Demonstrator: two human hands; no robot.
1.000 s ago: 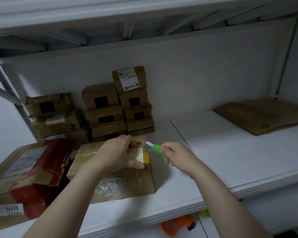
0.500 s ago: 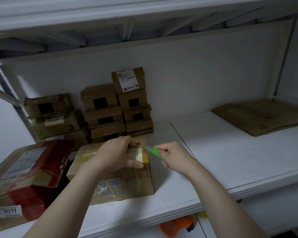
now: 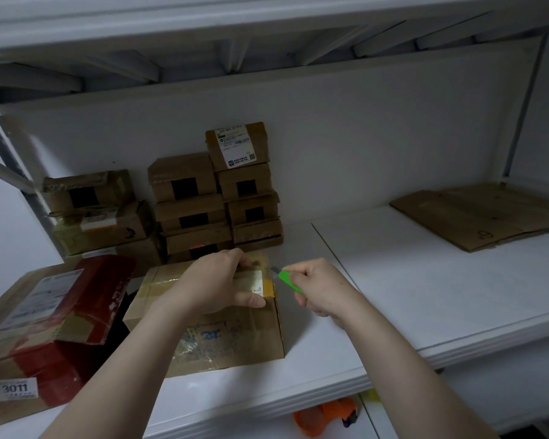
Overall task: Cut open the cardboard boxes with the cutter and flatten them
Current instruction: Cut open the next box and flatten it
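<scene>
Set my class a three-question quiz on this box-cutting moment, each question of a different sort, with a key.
1. True or false: the left hand holds the taped box from above.
2. The green cutter is held by: A the right hand; B the left hand; C neither hand.
3. Fill in: the flattened cardboard lies at the far ____ end of the shelf.
Key: 1 true; 2 A; 3 right.

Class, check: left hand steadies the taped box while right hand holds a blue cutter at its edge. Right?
Wrong colour: the head view shows a green cutter in the right hand, at the edge of the taped box the left hand steadies.
</scene>
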